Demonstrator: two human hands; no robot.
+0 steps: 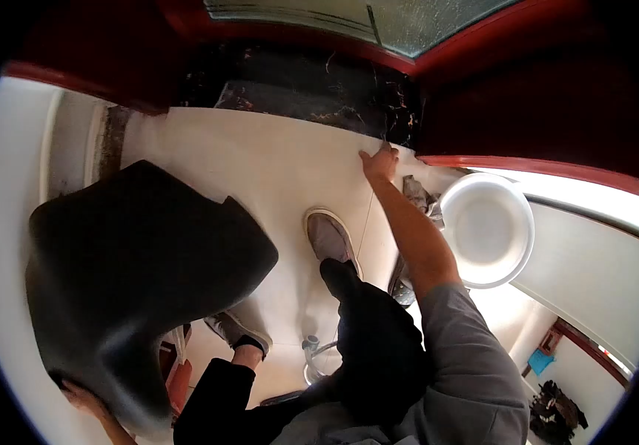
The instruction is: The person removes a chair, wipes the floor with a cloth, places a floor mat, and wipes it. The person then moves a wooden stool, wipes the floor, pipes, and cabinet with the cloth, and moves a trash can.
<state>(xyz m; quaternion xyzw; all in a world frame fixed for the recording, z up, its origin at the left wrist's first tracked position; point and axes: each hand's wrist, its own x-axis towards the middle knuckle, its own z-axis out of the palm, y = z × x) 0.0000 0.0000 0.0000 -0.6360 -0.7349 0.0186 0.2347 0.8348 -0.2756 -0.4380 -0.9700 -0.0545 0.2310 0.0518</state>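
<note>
A large black chair (149,252), with a smooth, curved seat and back, stands tilted on my left. My left hand (86,400) grips its lower left edge, the fingertips hidden behind the black shell. Stretched far forward, my right hand (382,163) is low at the edge of the black marble threshold (312,96). Its thumb sticks out to the left, apart from the fingers, and I make out no held thing there. A crumpled grey cloth (416,194) lies just right of that wrist.
A white basin (487,230) stands at the right beside my forearm. Dark red door frames (527,111) flank the threshold. Between my legs is a chrome metal piece (318,360). A blue item (540,361) and a dark bundle (557,411) are at the lower right.
</note>
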